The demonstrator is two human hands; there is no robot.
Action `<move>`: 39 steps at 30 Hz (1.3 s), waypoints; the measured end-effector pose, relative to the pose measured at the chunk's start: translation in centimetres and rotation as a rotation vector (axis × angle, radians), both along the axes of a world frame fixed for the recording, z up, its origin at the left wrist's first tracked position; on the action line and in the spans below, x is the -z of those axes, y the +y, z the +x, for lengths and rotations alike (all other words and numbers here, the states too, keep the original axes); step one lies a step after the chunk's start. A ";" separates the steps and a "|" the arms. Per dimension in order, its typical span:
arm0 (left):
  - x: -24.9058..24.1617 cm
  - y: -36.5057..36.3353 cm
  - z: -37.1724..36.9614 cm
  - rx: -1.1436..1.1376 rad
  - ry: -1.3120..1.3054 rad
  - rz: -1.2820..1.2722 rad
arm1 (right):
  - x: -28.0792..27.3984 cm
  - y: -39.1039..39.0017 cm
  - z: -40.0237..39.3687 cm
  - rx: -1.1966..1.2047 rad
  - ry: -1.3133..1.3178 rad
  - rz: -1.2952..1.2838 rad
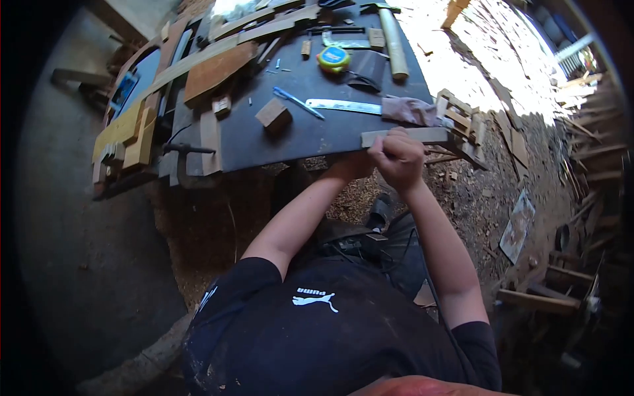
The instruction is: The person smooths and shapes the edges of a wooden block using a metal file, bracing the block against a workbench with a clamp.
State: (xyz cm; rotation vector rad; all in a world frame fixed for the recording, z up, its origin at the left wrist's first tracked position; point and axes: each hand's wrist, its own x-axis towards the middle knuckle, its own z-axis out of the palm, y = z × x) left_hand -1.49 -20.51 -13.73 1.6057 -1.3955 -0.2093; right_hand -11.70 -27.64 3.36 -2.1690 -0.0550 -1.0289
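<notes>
My right hand (398, 158) is closed in a fist at the table's front right edge, against a short wooden strip (430, 136). What its fingers hold, if anything, is hidden. My left hand (356, 165) reaches beneath the table edge, close beside the right wrist; its fingers are out of sight. Just behind the strip lie a crumpled greyish cloth (411, 110) and a metal ruler (343, 105), partly covered by the cloth. A blue pen (300, 103) and a wooden block (273, 115) rest on the dark tabletop (251, 146).
Farther back are a tape measure (333, 59), a hammer (393, 46) and a brown board (218, 74). A clamp (188, 150) sits at the left front edge. Wood scraps (462, 115) stand right of the table, and shavings (456, 198) cover the ground.
</notes>
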 end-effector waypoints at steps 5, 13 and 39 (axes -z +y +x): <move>-1.2 2.4 -1.9 -0.223 -0.177 0.305 | -0.4 -0.2 -0.6 -0.049 0.142 0.118; -8.7 14.1 -8.8 -0.171 -0.037 0.467 | -4.6 -8.0 2.9 0.128 0.517 -0.388; -21.3 -3.3 -4.7 -0.261 -0.320 0.436 | -6.1 1.5 -17.2 0.459 0.799 -0.124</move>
